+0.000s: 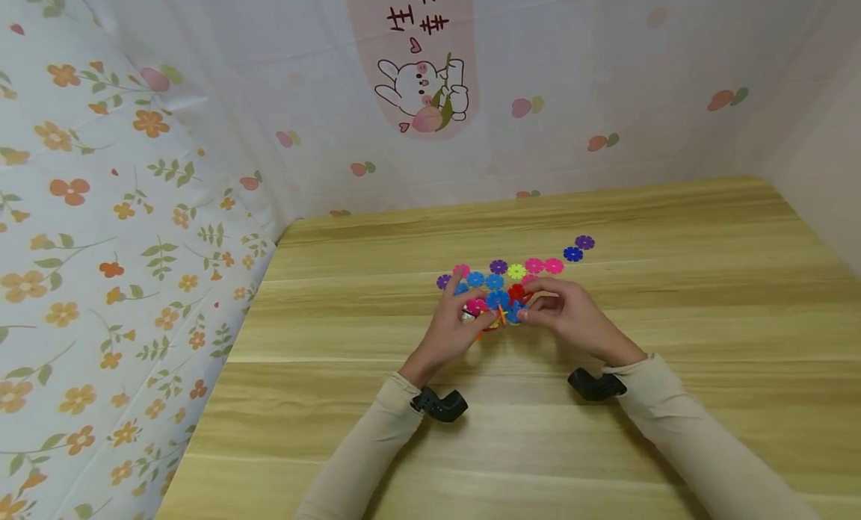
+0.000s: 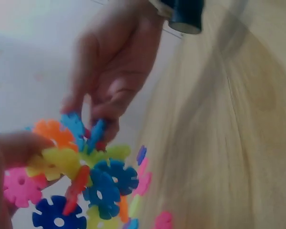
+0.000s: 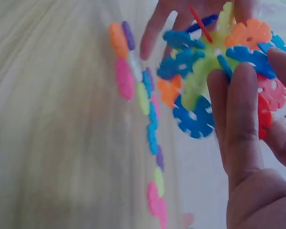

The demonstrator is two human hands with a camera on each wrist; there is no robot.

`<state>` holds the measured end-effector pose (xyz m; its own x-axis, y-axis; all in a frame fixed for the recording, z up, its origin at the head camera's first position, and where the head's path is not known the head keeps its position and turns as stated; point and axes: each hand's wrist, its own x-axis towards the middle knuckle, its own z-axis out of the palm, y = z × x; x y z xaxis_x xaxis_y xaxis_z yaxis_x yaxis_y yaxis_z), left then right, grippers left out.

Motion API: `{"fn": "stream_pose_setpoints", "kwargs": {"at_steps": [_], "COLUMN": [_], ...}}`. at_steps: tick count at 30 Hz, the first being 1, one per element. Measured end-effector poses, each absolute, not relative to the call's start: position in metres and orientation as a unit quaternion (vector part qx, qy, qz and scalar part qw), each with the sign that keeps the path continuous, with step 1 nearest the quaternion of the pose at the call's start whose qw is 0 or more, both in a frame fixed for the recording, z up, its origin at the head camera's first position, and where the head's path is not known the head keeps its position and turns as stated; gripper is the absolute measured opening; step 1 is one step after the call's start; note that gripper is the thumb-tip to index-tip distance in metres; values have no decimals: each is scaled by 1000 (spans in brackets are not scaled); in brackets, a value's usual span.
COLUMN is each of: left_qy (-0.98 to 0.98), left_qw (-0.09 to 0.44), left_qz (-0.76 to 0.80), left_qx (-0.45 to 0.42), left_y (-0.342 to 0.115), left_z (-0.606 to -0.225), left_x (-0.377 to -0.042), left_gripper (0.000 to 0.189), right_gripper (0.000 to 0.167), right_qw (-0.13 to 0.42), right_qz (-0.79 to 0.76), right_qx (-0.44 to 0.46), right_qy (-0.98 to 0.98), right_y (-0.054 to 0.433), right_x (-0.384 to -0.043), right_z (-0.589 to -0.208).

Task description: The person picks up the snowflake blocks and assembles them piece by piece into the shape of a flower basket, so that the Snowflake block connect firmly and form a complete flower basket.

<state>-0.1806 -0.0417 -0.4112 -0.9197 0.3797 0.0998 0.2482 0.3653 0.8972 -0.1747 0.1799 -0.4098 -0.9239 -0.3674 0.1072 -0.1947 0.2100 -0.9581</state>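
Note:
Between both hands is a cluster of interlocked plastic flower discs [image 2: 102, 191], in blue, yellow, orange, red and pink, held above the table. My left hand [image 1: 447, 329] pinches the cluster from the left; in the left wrist view its thumb lies against the yellow and orange discs. On the other side, my right hand [image 1: 572, 318] grips discs at the cluster's right edge. In the right wrist view its fingers [image 3: 243, 119] lie over a blue disc [image 3: 252, 57], with a red disc [image 3: 264, 114] close by. Parts of the cluster are hidden behind the fingers.
Loose flower discs [image 1: 516, 271] lie scattered on the wooden table [image 1: 336, 400] just beyond the hands. A purple disc [image 1: 584, 242] and a dark blue disc [image 1: 573, 254] lie farther right. Patterned cloth [image 1: 323, 94] hangs behind the table and on the left.

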Motion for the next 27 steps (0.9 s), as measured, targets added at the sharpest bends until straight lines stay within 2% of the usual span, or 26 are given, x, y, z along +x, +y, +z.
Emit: {"fn": "stream_pose_setpoints", "kwargs": {"at_steps": [2, 4, 7, 9, 14, 17, 22, 27], "left_qy": [821, 800, 742, 717, 698, 687, 663, 584], "left_qw": [49, 63, 105, 114, 138, 172, 179, 167], "left_qz": [530, 557, 625, 650, 650, 649, 685, 768], "left_qx": [207, 217, 220, 223, 266, 278, 242, 202], "left_y": [-42, -42, -41, -39, -36, -36, -42, -57], "left_z": [-409, -407, -405, -404, -397, -393, -405, -418], "left_x": [-181, -181, -182, -181, -173, -168, -175, -184], "left_gripper": [24, 29, 36, 44, 51, 51, 50, 52], "right_gripper": [36, 41, 44, 45, 47, 48, 46, 27], "right_qw": [108, 127, 134, 138, 158, 158, 149, 107], "right_qz": [-615, -613, -602, -595, -594, -589, -558, -434], "right_qx": [-161, -143, -115, -98, -65, -65, -84, -122], "right_qy": [765, 766, 779, 786, 786, 790, 812, 886], "right_y": [181, 181, 179, 178, 175, 177, 189, 200], "right_x": [-174, -174, -175, -176, -176, -176, -183, -206], "right_z": [-404, -398, -393, -392, -395, -398, -404, -413]}}
